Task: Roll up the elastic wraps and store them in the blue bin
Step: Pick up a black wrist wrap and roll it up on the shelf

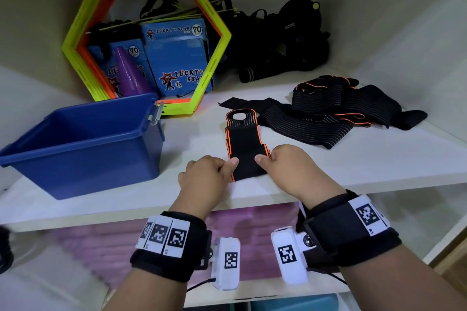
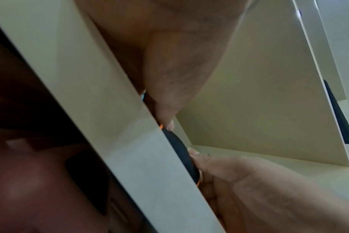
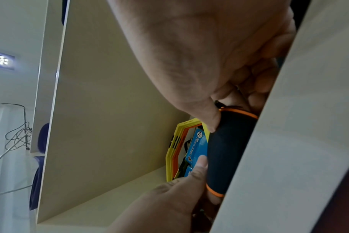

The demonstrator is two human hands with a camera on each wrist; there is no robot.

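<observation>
A black elastic wrap with orange edging (image 1: 243, 141) lies lengthwise on the white shelf (image 1: 328, 174), its near end curled into a small roll (image 3: 227, 151). My left hand (image 1: 209, 174) pinches the roll's left side, thumb on top. My right hand (image 1: 285, 166) pinches its right side in the same way. The roll (image 2: 179, 151) shows as a dark bulge at the shelf edge in the left wrist view. The blue bin (image 1: 83, 144) stands open to the left, with nothing visible inside. More black wraps (image 1: 336, 108) lie in a loose heap at the right.
Yellow and orange hexagon frames (image 1: 144, 40) lean at the back, with blue boxes (image 1: 177, 58) and a purple cone (image 1: 129, 70) behind them. Black straps and gear (image 1: 283, 40) fill the back right. A lower shelf holds pink material (image 1: 121, 242).
</observation>
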